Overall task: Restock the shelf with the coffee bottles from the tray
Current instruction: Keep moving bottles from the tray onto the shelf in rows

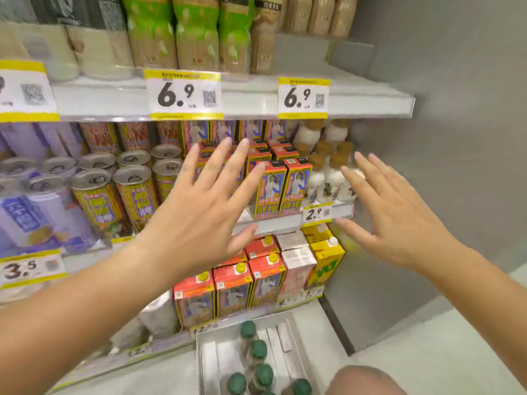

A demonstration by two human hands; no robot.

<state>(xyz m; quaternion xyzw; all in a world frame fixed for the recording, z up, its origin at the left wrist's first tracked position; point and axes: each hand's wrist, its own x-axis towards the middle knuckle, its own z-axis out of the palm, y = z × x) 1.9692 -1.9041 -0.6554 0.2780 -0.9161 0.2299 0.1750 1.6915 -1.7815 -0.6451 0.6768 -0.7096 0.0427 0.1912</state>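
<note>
Several green-capped coffee bottles [258, 349] stand in a grey tray [211, 354] on the floor at the bottom centre. My left hand [205, 206] is spread open in front of the middle shelf, over the red-topped cartons [271, 189]. My right hand [399, 215] is also open, fingers apart, just right of the white brown-capped bottles [330, 172] at the shelf's right end. Neither hand holds anything. On the top shelf, bottles with green labels [196, 32] and brown ones [262, 41] stand, with a bare gap to their right.
Cans [134, 183] fill the middle shelf's left side. Red and yellow cartons [265, 269] sit on the lower shelf. Price tags [184, 94] hang on the shelf edges. A grey side wall [442, 138] closes the shelf on the right. My knee [362, 380] is beside the tray.
</note>
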